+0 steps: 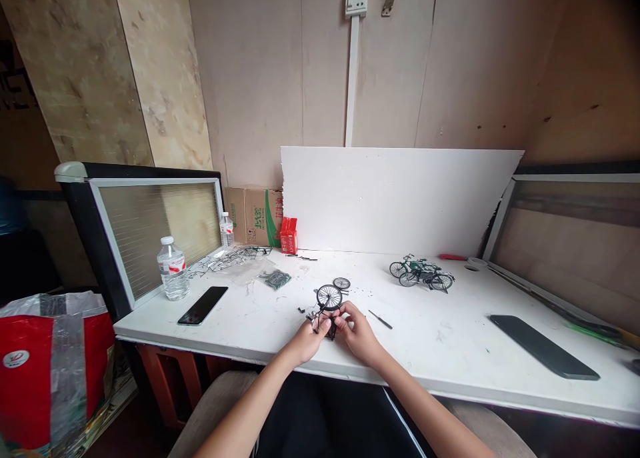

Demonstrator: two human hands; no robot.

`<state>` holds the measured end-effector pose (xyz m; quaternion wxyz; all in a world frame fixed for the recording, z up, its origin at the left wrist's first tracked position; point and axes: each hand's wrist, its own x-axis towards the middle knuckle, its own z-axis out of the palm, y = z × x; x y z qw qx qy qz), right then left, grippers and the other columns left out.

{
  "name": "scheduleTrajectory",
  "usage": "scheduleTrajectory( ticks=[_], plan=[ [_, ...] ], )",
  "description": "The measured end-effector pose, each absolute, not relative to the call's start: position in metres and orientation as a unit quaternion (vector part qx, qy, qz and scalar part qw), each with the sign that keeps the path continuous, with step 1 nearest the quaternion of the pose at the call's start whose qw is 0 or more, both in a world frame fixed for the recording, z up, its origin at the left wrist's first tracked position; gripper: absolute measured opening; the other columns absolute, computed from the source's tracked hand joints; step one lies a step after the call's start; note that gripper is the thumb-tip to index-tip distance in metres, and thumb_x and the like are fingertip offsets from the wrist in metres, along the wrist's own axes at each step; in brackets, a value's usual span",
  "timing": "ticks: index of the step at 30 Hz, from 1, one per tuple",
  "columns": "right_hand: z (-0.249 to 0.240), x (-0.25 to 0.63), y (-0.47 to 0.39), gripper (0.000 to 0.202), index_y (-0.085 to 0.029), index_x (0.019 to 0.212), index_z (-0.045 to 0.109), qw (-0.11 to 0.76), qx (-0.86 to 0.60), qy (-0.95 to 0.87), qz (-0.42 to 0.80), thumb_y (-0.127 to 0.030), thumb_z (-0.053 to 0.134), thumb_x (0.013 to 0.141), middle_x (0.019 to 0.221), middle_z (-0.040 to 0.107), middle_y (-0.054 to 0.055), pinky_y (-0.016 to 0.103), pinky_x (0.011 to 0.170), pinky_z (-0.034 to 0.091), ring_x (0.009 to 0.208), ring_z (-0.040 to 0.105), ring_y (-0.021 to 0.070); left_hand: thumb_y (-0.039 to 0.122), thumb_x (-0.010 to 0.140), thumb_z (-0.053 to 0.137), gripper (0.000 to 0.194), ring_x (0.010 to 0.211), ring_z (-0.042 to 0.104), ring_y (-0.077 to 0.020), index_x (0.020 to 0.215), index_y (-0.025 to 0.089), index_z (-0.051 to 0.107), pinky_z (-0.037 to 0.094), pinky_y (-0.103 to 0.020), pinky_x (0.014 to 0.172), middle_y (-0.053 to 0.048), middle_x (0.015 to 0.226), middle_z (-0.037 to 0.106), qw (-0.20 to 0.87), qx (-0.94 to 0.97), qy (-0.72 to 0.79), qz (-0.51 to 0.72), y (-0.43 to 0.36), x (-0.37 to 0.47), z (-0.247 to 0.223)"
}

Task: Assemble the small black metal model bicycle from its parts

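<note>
A black model bicycle (329,299), partly assembled, is held between my two hands above the front of the table, one spoked wheel pointing away from me. My left hand (311,341) is closed on its left side, and my right hand (356,331) grips it from the right. The fingers hide much of the frame. Just beyond lies a loose spoked wheel (342,283), with small black parts near it. A thin screwdriver-like tool (381,319) rests to the right of my right hand.
Finished-looking model bicycles (423,275) stand at the back right. On the left are a phone (203,305), a water bottle (173,271), a bag of parts (277,279) and black part frames (230,259). A dark flat slab (544,347) lies right. A white board (400,201) stands behind.
</note>
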<state>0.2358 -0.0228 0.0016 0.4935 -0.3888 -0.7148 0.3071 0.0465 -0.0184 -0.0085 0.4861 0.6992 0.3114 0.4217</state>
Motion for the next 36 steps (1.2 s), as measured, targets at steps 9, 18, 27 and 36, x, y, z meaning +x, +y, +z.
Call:
scheduleTrajectory(
  ticks=[9,18,27,36],
  plan=[
    [0.004,0.235,-0.025,0.022,-0.024,0.098,0.058,0.494,-0.387,-0.712,0.315,-0.045,0.055,0.103,0.097,0.064,0.004,0.037,0.076,0.055,0.079,0.063,0.0199,0.064,0.099,0.061,0.060,0.146,0.055,-0.0324,0.144,0.024,0.067,0.038,-0.052,0.128,-0.013,0.153,0.063,0.498,0.685,0.317,0.428,-0.015,0.047,-0.012],
    [0.007,0.234,-0.025,0.021,-0.024,0.096,0.059,0.496,-0.395,-0.719,0.284,-0.044,0.056,0.101,0.098,0.066,0.006,0.039,0.079,0.055,0.082,0.064,0.0216,0.062,0.098,0.063,0.060,0.140,0.060,-0.0320,0.142,0.022,0.068,0.041,-0.051,0.125,-0.014,0.150,0.065,0.499,0.691,0.322,0.412,-0.012,0.043,-0.014],
    [0.008,0.233,-0.025,0.030,-0.023,0.107,0.065,0.500,-0.388,-0.709,0.312,-0.052,0.063,0.099,0.107,0.071,0.007,0.039,0.080,0.057,0.080,0.068,0.0204,0.062,0.099,0.061,0.056,0.130,0.064,-0.0303,0.135,0.019,0.070,0.046,-0.048,0.119,-0.014,0.140,0.070,0.491,0.689,0.302,0.439,-0.005,0.043,-0.019],
    [0.010,0.234,-0.025,0.025,-0.024,0.103,0.072,0.493,-0.391,-0.728,0.271,-0.047,0.063,0.099,0.109,0.070,0.008,0.040,0.085,0.054,0.093,0.067,0.0237,0.064,0.096,0.064,0.059,0.131,0.062,-0.0324,0.130,0.017,0.070,0.044,-0.050,0.119,-0.017,0.138,0.070,0.501,0.682,0.310,0.434,-0.008,0.042,-0.015]
  ],
)
